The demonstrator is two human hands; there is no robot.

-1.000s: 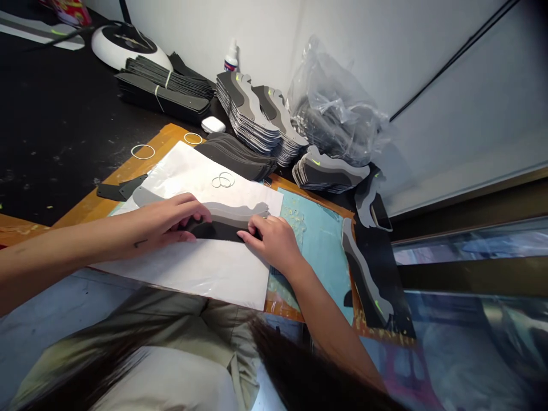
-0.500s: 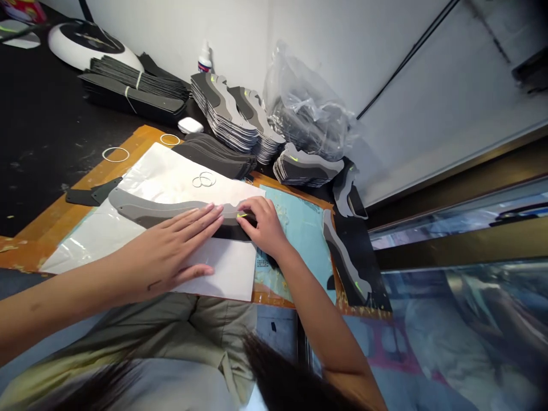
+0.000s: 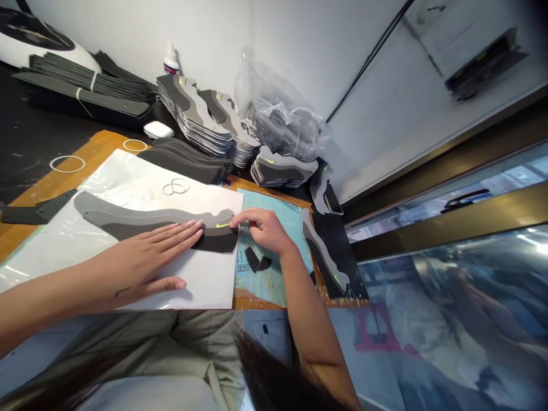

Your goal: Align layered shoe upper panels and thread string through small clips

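Note:
A long shoe upper piece point(image 3: 128, 216), layered in greys and black with a small yellow-green swoosh, lies across a white sheet point(image 3: 205, 285). My left hand point(image 3: 158, 251) rests flat on its middle, fingers stretched out and side by side, thumb apart on the sheet. At the right end, beside the swoosh, my right hand point(image 3: 264, 228) is curled, with the index fingertip at the piece's edge. Whether the thumb is under that edge is hidden. Two small black scraps point(image 3: 257, 261) lie just below this hand on a light-blue sheet point(image 3: 278, 279).
Stacks of grey shoe pieces point(image 3: 201, 123) and black pieces point(image 3: 184, 160) stand behind the sheet. Rubber bands point(image 3: 176, 186) lie on it. Banded dark stacks point(image 3: 85, 94), a white bottle point(image 3: 171, 60) and a plastic bag point(image 3: 282, 120) line the wall. Another shoe piece point(image 3: 323, 251) lies at right.
My right hand has shifted off the swoosh to the piece's right end, uncovering the swoosh and the black scraps. My left hand stays flat on the piece. The view has turned right.

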